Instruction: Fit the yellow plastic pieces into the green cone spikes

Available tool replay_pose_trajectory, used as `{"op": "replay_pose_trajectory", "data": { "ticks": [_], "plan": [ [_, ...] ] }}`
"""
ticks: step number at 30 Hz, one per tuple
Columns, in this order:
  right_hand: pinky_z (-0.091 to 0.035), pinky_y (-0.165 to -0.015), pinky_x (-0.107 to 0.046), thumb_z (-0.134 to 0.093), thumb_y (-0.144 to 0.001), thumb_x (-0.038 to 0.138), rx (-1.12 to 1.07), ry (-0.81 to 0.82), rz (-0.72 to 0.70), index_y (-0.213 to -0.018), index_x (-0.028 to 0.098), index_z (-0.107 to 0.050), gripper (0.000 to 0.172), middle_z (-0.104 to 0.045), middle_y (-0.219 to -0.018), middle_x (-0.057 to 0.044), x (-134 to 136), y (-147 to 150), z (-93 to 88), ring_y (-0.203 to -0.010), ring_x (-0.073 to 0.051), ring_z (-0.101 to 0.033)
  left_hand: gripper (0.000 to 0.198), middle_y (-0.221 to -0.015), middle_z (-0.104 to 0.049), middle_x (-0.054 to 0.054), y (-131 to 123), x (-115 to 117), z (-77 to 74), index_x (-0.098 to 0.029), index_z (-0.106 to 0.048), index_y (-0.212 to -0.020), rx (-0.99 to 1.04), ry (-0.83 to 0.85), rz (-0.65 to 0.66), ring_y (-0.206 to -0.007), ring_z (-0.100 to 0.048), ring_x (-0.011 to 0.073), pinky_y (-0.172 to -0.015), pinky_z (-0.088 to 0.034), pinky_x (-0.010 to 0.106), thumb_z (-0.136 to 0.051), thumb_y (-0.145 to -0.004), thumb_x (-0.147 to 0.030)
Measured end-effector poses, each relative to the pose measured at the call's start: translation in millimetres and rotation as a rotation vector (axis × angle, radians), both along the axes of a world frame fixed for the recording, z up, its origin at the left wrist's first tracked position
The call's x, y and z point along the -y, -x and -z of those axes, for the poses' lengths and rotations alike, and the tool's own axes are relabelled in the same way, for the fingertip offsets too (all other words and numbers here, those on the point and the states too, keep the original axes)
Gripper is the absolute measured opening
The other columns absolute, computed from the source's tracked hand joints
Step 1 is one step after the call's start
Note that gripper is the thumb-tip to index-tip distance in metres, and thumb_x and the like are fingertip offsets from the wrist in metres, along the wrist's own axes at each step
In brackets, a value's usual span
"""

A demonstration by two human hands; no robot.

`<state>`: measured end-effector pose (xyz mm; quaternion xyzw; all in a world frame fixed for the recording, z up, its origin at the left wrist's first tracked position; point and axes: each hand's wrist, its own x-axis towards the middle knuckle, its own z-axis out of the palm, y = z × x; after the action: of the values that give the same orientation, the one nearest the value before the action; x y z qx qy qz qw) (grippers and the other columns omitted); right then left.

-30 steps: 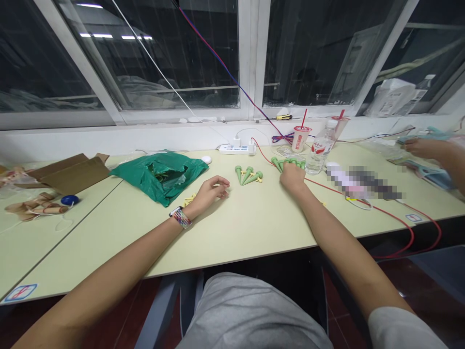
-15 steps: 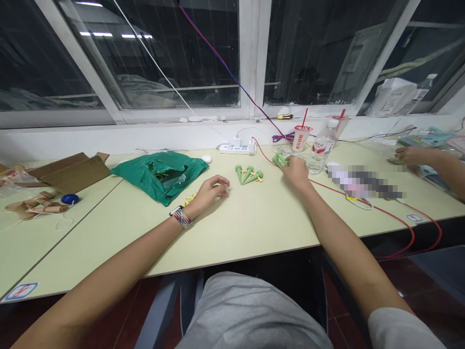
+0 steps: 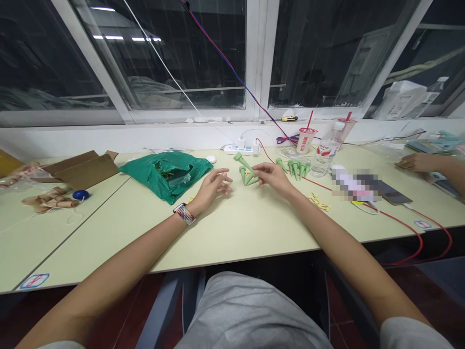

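Observation:
My right hand (image 3: 272, 177) pinches the thin end of a green cone-shaped spike (image 3: 244, 161), whose wide head points up and left. Below it more green spikes (image 3: 242, 174) lie on the table, with a bit of yellow beside them. My left hand (image 3: 212, 189) is held above the tabletop with its fingers apart and nothing in them. Partly hidden behind that hand are some small yellow pieces (image 3: 191, 198). Several green spikes (image 3: 300, 168) lie in a row beyond my right wrist. A scatter of small yellow pieces (image 3: 320, 201) is to the right of my right forearm.
A torn green plastic bag (image 3: 169, 177) and an open cardboard box (image 3: 82, 169) are at left. A power strip (image 3: 241, 150) sits by the wall. To the right stand a drink cup (image 3: 305, 141) and a water bottle (image 3: 324, 152); another person's hand (image 3: 417, 162) is farther right.
My right hand has moved left from the right-hand group of spikes, carrying one spike toward the middle. My left hand stays nearly in place, open. The view has shifted slightly.

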<state>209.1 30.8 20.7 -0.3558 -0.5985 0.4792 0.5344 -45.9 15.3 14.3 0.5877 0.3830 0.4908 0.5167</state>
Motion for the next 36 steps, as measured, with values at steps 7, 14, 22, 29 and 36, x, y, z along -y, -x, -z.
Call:
{"op": "replay_pose_trajectory", "data": {
  "ticks": [7,14,22,29,36],
  "plan": [
    [-0.055,-0.05,-0.024,-0.079,-0.075,0.03,0.019,0.124,-0.193,-0.099,0.016,-0.073,0.029,-0.075,-0.081,-0.003,12,46,17.3,-0.052,-0.009,-0.059,0.043,-0.103,-0.074,0.01,4,-7,-4.0,-0.017,-0.067,-0.1,0.115,-0.008,-0.027,-0.084,-0.075,0.0204,-0.072,-0.058,0.03,-0.082,-0.083,-0.053],
    [-0.059,-0.077,-0.036,-0.059,-0.094,0.022,0.439,-0.228,-0.049,-0.104,0.019,-0.072,0.017,-0.076,-0.092,-0.005,27,55,32.6,-0.079,-0.018,-0.07,0.026,-0.084,-0.074,0.007,22,-27,-14.6,-0.018,-0.063,-0.091,0.443,0.061,-0.245,-0.076,-0.073,0.0206,-0.07,-0.058,0.031,-0.072,-0.085,-0.041],
    [-0.037,-0.122,-0.048,-0.058,-0.101,0.027,0.835,-0.945,-0.272,-0.136,0.016,-0.064,0.036,-0.061,-0.149,-0.014,57,115,38.9,-0.143,-0.029,-0.048,0.025,-0.061,-0.056,-0.002,42,-41,-14.8,-0.018,-0.062,-0.081,0.548,0.146,-0.445,-0.051,-0.056,0.012,-0.054,-0.048,0.023,-0.056,-0.09,-0.041],
    [-0.044,-0.109,-0.041,-0.05,-0.102,0.015,0.874,-0.913,-0.288,-0.119,0.02,-0.07,0.026,-0.07,-0.126,-0.011,53,113,36.5,-0.12,-0.026,-0.057,0.027,-0.063,-0.056,-0.002,43,-39,-13.7,-0.018,-0.065,-0.086,0.489,0.12,-0.379,-0.053,-0.055,0.0121,-0.053,-0.048,0.023,-0.057,-0.089,-0.043],
    [-0.046,-0.091,-0.037,-0.051,-0.099,0.007,0.968,-0.765,-0.14,-0.107,0.018,-0.074,0.027,-0.068,-0.107,-0.011,40,85,31.3,-0.1,-0.024,-0.058,0.03,-0.067,-0.057,0.001,40,-36,-11.6,-0.018,-0.066,-0.088,0.383,0.064,-0.263,-0.055,-0.055,0.0144,-0.053,-0.049,0.027,-0.062,-0.086,-0.047]
  ]
}}
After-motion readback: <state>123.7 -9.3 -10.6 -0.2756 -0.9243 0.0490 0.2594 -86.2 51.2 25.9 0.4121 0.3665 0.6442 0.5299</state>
